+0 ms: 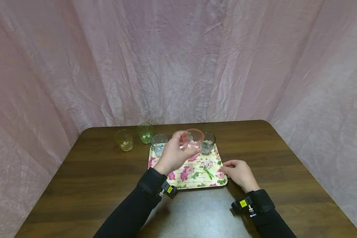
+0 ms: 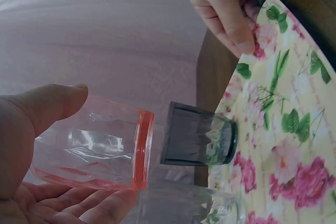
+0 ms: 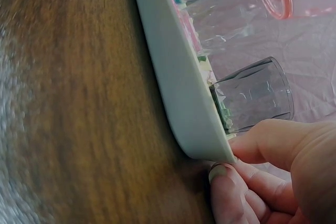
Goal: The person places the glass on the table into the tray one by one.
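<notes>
My left hand [image 1: 173, 154] holds a pink-tinted glass [image 1: 195, 141] above the back part of a floral tray [image 1: 206, 172]. In the left wrist view the thumb lies along one side of this glass and the fingers along the other. My right hand [image 1: 240, 173] pinches the tray's right rim between thumb and fingers. On the tray's back edge stand a grey glass [image 1: 208, 144] at the right and a bluish glass [image 1: 158, 146] at the left. Between them is a clear glass [image 2: 181, 203], mostly hidden behind my left hand in the head view.
Left of the tray, a yellowish glass [image 1: 124, 141] and a taller green glass [image 1: 145, 133] stand on the brown wooden table [image 1: 101, 175]. A pink curtain [image 1: 172, 66] hangs behind the table's far edge and down both sides.
</notes>
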`<state>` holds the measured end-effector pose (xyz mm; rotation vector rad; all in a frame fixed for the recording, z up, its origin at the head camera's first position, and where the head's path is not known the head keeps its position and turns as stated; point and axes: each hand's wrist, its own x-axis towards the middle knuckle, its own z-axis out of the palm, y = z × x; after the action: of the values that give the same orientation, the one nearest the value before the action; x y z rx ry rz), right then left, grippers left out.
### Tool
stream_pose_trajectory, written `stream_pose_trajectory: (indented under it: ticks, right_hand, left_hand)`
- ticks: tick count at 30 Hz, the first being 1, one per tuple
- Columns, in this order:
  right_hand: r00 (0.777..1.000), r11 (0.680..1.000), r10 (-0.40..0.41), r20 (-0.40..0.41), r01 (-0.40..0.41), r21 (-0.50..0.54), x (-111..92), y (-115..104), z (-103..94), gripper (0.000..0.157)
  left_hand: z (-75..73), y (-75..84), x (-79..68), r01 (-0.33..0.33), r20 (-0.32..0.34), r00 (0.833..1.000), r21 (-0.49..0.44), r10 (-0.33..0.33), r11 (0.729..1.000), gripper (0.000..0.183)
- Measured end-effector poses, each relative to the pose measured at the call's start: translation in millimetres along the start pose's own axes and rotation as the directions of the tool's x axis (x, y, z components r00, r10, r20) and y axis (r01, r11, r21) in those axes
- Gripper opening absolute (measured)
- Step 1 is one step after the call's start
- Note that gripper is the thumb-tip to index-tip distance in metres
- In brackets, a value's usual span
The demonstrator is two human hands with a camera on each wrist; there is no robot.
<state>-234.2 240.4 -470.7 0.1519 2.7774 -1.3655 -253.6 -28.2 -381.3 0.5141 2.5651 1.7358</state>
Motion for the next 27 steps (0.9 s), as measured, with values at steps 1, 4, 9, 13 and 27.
stream_pose_trajectory:
  ticks: [1, 4, 9, 13, 27]
  right_hand:
    - [1.000, 1.000, -0.001, 0.000, 0.001, 0.002, -0.2, 0.0, 0.1, 0.023]
    - [1.000, 1.000, -0.006, -0.001, 0.006, 0.007, -0.4, -0.4, 0.2, 0.023]
    - [1.000, 1.000, -0.011, -0.006, 0.011, 0.002, -0.1, -0.1, 0.1, 0.023]
    - [1.000, 1.000, -0.009, -0.009, 0.009, 0.002, 0.2, 0.5, 0.3, 0.023]
    - [1.000, 1.000, -0.014, -0.007, 0.014, -0.007, 0.8, 0.5, 0.2, 0.023]
  left_hand:
    - [1.5, -0.8, 0.2, -0.001, 0.005, 1.000, -0.001, 0.001, 1.000, 0.078]
    - [6.8, -2.6, 0.2, 0.003, 0.015, 1.000, -0.004, -0.003, 1.000, 0.077]
    - [17.4, -4.5, -0.3, 0.034, 0.026, 0.999, 0.006, -0.034, 0.999, 0.078]
    - [24.9, -5.7, -1.2, 0.042, 0.032, 0.999, 0.010, -0.042, 0.999, 0.077]
    - [50.9, -18.5, -2.7, 0.013, 0.038, 0.999, 0.042, -0.014, 0.999, 0.072]
